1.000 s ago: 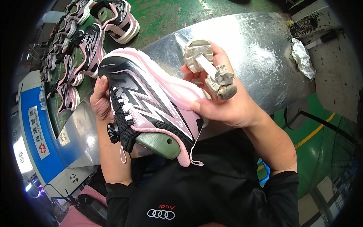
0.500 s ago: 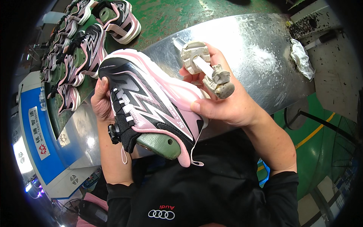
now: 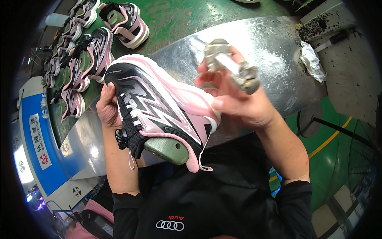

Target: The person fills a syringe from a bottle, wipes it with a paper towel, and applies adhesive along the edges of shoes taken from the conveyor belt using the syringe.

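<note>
Since the earlier frames the right grip (image 3: 242,105), closed around a hammer-like tool (image 3: 227,63) with lumpy, beige-grey ends, has shifted rightward, its thumb sliding back from the heel side to the sole's edge; whether it touches there I cannot tell. The left grip (image 3: 106,104) holds the toe end of a pink-and-black shoe (image 3: 171,105), which has barely moved and lies between both grips, a green form (image 3: 169,150) filling its opening. Motion blurs the tool and the right fingers; most of the left fingers are hidden behind the shoe. Beneath both grips spreads a shiny metal surface (image 3: 278,83) with whitish scuffs, a crumpled white cloth (image 3: 312,61) beyond the right grip. Past the left grip stand more shoes (image 3: 97,53), the farthest hard to make out, and a blue-and-white machine (image 3: 55,171); right of the right grip, green floor (image 3: 328,145) carries a yellow line.
</note>
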`<state>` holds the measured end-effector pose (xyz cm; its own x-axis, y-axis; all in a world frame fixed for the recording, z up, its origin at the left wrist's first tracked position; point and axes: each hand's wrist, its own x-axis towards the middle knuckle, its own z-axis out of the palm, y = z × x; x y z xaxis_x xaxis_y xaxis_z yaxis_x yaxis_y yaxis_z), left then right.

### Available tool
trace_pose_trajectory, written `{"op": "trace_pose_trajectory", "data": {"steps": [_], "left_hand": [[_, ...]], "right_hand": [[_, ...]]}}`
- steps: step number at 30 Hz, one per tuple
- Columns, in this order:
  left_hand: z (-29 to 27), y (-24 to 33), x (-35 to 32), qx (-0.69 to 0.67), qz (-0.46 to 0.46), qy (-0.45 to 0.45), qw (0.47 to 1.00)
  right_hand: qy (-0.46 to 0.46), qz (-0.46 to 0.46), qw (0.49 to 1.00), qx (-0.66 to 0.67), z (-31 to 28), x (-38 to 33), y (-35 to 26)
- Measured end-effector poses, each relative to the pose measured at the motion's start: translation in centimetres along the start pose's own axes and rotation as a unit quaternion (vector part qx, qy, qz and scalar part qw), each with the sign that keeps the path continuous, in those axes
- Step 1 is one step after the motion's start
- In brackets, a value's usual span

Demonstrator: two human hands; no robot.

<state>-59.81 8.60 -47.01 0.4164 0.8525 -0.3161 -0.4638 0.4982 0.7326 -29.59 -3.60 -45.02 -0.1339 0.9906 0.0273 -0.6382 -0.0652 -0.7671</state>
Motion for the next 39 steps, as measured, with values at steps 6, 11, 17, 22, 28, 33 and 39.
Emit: {"op": "trace_pose_trajectory", "data": {"steps": [6, 11, 17, 22, 28, 33, 39], "left_hand": [[1.6, 0.0, -0.5, -0.024, 0.006, -0.030, 0.999], [1.4, 0.8, -1.3, 0.112, 0.069, -0.023, 0.991], [2.0, 1.2, -9.3, 0.222, 0.032, 0.048, 0.973], [7.0, -2.9, -15.4, 0.035, -0.122, -0.008, 0.992], [10.6, -4.6, -6.5, -0.005, -0.035, -0.079, 0.996], [16.4, -4.7, 6.9, 0.084, -0.081, -0.077, 0.990], [14.0, -4.2, 6.4, 0.271, 0.030, -0.049, 0.961]], "right_hand": [[0.058, -0.102, 0.990, -0.073, -1.4, -3.1, -3.2], [0.134, -0.139, 0.947, -0.256, -3.3, -6.4, -4.3], [0.127, -0.121, 0.808, -0.562, -4.2, -8.4, -4.7], [0.092, -0.245, 0.677, -0.688, -3.6, -6.9, -5.2], [0.114, -0.252, 0.665, -0.694, -3.2, -6.9, -4.8], [0.120, -0.247, 0.651, -0.708, -3.4, -7.0, -4.9], [0.119, -0.256, 0.680, -0.677, -5.5, -7.4, -3.6]]}}
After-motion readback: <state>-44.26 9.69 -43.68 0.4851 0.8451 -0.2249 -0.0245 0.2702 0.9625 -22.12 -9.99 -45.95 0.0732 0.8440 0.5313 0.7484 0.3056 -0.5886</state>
